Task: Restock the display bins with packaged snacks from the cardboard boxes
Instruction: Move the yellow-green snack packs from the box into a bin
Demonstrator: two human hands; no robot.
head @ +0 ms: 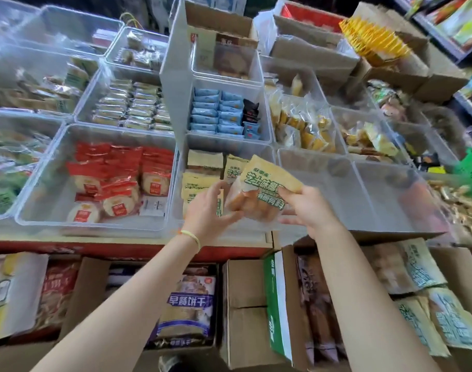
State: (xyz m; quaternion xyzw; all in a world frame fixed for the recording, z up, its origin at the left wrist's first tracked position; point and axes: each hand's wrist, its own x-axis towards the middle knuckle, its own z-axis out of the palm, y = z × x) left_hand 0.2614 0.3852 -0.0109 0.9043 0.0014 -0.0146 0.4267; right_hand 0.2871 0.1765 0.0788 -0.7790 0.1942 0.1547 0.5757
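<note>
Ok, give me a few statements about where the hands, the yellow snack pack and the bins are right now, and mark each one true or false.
1. Both hands hold the yellow snack pack. True: left hand and right hand grip it.
2. The pack is over the bin of red packs. False: it is over the bin with matching yellow packs.
3. The blue packs sit in the bin behind that one. True.
4. The left wrist is bare. False: it wears a yellow band.
</note>
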